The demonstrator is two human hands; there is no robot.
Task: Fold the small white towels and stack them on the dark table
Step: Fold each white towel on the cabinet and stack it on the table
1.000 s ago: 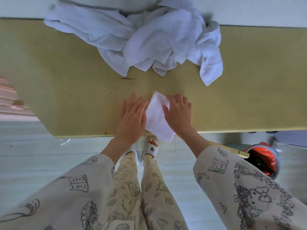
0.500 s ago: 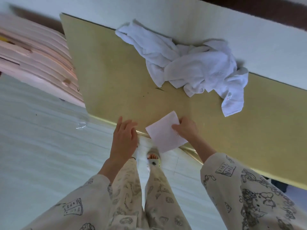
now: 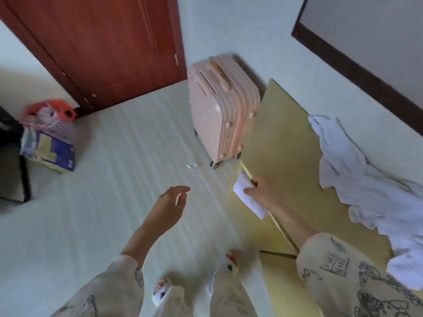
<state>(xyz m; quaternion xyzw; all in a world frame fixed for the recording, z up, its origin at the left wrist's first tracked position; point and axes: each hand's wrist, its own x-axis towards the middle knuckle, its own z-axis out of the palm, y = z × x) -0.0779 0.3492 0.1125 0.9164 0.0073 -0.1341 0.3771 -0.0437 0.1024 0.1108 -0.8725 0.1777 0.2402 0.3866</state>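
My right hand grips a small folded white towel and holds it over the near-left edge of the yellow table. A heap of unfolded white towels lies along the table's far side by the wall. My left hand hangs in the air over the floor, fingers loosely curled, holding nothing. A dark table edge shows at the far left of the view.
A pink suitcase stands at the yellow table's left end. A red-brown door is behind it. A blue and yellow box and a red bag sit on the pale floor at the left.
My head has swung left, from the yellow table toward the room. My right hand has lifted the folded towel off the table edge. My left hand has left the table and moved out over the floor.
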